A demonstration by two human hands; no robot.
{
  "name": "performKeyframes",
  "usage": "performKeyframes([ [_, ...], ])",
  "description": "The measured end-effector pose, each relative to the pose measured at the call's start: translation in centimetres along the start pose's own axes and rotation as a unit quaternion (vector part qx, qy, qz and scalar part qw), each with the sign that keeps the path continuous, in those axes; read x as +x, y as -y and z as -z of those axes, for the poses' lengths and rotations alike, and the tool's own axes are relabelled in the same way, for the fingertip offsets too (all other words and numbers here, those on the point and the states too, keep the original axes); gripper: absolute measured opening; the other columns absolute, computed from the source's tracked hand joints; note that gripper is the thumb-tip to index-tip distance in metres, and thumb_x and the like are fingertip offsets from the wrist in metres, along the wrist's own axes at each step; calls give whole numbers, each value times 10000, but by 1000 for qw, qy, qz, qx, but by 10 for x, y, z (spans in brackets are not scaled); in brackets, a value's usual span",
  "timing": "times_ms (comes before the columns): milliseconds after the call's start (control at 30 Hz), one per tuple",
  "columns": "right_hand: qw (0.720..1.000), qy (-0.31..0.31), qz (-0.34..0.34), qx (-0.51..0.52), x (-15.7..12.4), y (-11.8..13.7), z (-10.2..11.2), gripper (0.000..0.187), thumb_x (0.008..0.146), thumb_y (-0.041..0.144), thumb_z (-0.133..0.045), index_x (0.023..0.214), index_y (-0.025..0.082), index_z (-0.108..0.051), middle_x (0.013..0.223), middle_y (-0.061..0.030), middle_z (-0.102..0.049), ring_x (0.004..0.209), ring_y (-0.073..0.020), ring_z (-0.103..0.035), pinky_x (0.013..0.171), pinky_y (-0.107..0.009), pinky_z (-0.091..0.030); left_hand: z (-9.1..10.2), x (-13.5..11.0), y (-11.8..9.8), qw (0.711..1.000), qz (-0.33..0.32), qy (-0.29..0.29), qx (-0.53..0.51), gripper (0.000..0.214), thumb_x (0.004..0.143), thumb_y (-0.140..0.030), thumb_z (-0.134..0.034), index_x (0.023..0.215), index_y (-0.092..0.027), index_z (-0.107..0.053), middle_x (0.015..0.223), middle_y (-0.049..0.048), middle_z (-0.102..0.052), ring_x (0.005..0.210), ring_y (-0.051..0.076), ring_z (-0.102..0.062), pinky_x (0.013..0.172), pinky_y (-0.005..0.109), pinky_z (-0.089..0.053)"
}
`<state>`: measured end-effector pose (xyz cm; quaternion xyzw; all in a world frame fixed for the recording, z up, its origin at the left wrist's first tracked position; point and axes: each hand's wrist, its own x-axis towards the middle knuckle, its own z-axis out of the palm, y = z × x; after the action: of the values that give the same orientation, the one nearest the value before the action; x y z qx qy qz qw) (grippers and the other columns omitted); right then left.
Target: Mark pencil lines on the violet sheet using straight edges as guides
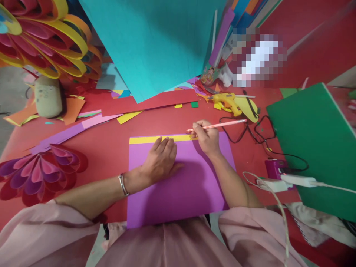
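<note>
A purple sheet [178, 196] lies on the red table in front of me, with a yellow strip [140, 140] running along its far edge. My left hand [162, 159] rests flat on the sheet, its fingertips pressing on the strip and its thumb out to the side. In my right hand [206, 136] is a pink pencil [228, 123], held between thumb and fingers. The pencil's point faces left, just past the sheet's far edge, and its eraser end sticks out to the right. The side of that hand touches the strip's right part.
A yellow glue gun [226, 102] and its black cord lie beyond on the right, near a purple power socket [275, 168] with white plugs. A green board [317, 144] stands right, a turquoise sheet [155, 44] at the back. Looped paper petals [41, 167] lie left.
</note>
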<state>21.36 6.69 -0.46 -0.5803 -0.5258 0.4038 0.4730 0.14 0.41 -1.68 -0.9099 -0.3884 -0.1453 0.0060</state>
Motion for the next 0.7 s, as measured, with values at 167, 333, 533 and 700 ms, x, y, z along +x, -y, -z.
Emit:
performKeyframes([
  [167,998,54,20,-17,0,-12,15,307,954,497,-647,780,243,-642,685,5,-712,694,-174,-717,682,-301,-563,1,1,-1,1000,8,15,5,639,1000,-590,-582,1317,-41,-664,1378,295,-659,1295,424,-642,1161,619,-461],
  [333,998,57,16,-16,1,-23,16,308,973,498,-636,798,244,-644,704,5,-720,677,-168,-703,655,-295,-544,1,1,-1,1000,7,9,1,645,996,-593,-594,1320,-40,-662,1373,293,-665,1293,418,-647,1166,609,-460],
  [533,997,72,30,-27,1,-21,17,297,990,457,-623,790,239,-651,691,11,-704,652,-156,-675,643,-294,-517,3,2,-1,998,-18,-30,51,621,1009,-595,-575,1256,-36,-682,1304,268,-707,1223,401,-689,1141,570,-492],
  [700,996,75,33,-43,1,-21,18,297,994,463,-611,799,242,-647,710,8,-709,679,-163,-682,655,-301,-518,4,2,0,997,-29,-48,55,622,1023,-593,-555,1255,-29,-678,1295,269,-706,1206,403,-692,1127,571,-497],
])
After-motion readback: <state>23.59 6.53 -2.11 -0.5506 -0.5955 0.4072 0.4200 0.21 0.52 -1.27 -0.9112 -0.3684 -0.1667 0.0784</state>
